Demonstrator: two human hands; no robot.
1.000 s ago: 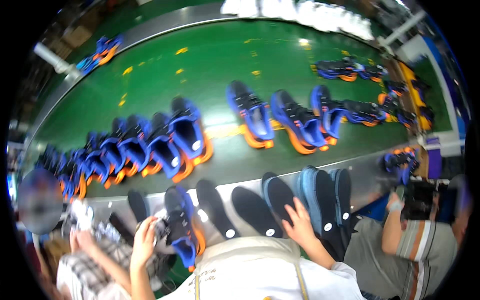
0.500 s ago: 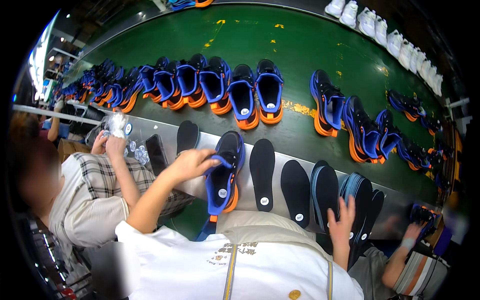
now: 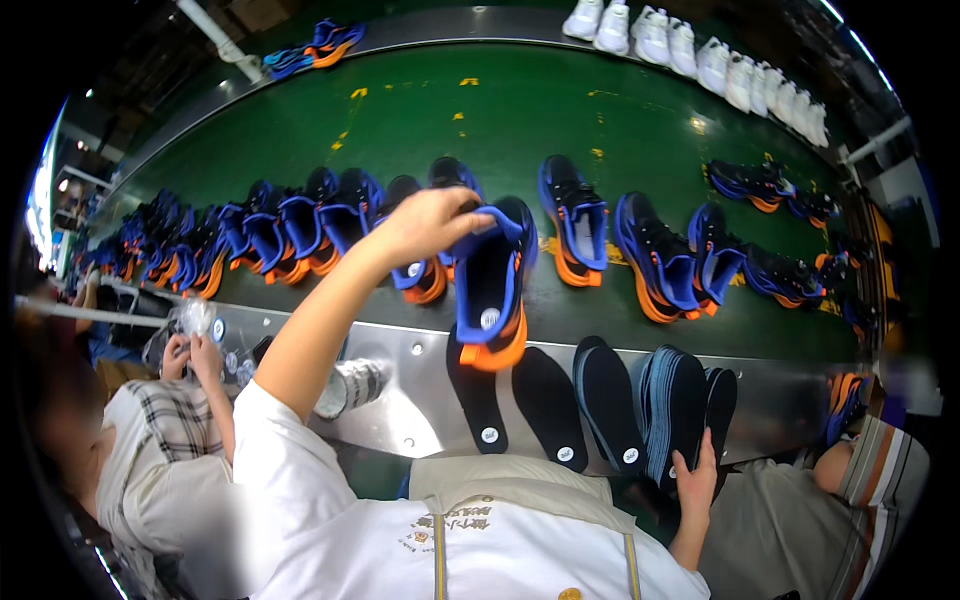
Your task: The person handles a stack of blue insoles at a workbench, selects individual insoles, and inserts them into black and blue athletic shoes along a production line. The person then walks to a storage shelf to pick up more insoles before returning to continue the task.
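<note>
You have the sports shoe (image 3: 495,285), black and blue with orange sole, in your left hand (image 3: 435,222); the grip there is closed on its collar. This shoe is raised over the border between the green worktop (image 3: 420,130) and the near steel ledge (image 3: 400,425), and it covers the far end of one black insole (image 3: 480,410). More insoles lie to the right on the ledge. Your right hand (image 3: 695,490) is at the near end of a thick insole stack (image 3: 672,405), thumb and fingers apart around it; whether they press it, I cannot tell.

On the worktop, yellow marks are painted, worn in places. A row of similar shoes (image 3: 355,210) stretches far to the left, and others (image 3: 655,260) stand on the right. Along the far edge, white shoes (image 3: 710,65) stand in a line at the right; at the left, there is a pale post (image 3: 215,40). A co-worker in light clothes (image 3: 165,430) sits at your left, and another in grey (image 3: 780,520) at your right. The room behind is dark.
</note>
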